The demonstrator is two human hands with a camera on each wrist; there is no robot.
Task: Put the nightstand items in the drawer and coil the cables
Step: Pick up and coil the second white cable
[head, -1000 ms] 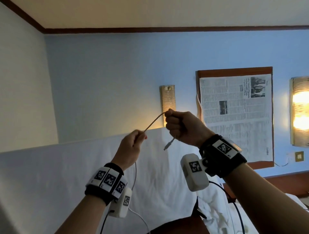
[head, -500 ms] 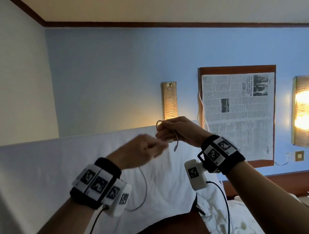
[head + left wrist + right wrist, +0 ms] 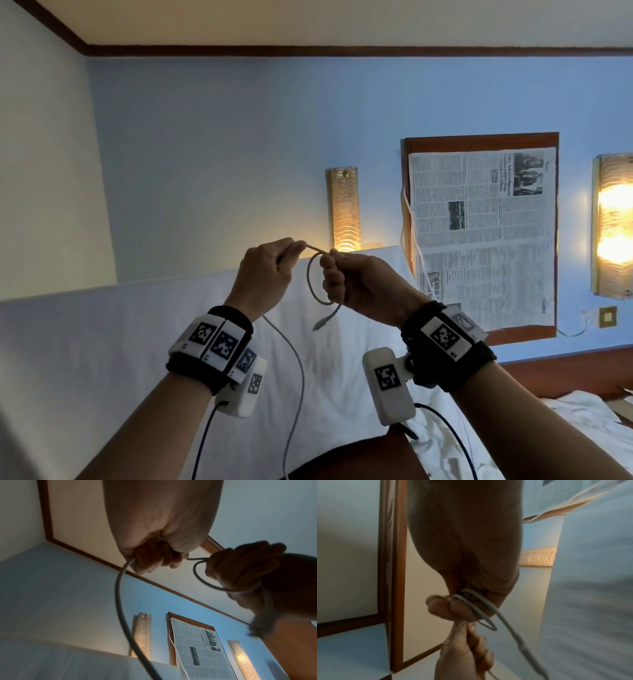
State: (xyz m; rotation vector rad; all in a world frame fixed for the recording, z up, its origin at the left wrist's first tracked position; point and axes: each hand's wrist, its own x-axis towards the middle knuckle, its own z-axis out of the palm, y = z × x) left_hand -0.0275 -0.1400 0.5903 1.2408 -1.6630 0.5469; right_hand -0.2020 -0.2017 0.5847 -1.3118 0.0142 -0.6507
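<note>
A thin grey cable [image 3: 311, 284] is held up between both hands at chest height. My right hand [image 3: 356, 284] grips a small loop of it, and the plug end [image 3: 321, 323] dangles just below. My left hand [image 3: 265, 270] pinches the cable a little to the left of the loop, and the long rest of it hangs down from that hand [image 3: 298, 377]. In the left wrist view the cable [image 3: 120, 601] drops from my curled fingers [image 3: 154, 555]. The right wrist view shows the loop [image 3: 479, 609] wrapped over my fingers [image 3: 447, 607].
A white bed headboard or sheet [image 3: 102, 342] fills the lower view. A framed board with newspaper [image 3: 479, 236] hangs on the blue wall, with wall lamps [image 3: 344, 209] [image 3: 615, 222] beside it. Dark wood [image 3: 359, 459] shows at the bottom edge.
The cable was stretched straight between the hands a second ago. The hands then came together, and now a small loop sits in the right hand, with the left hand drawn slightly away.
</note>
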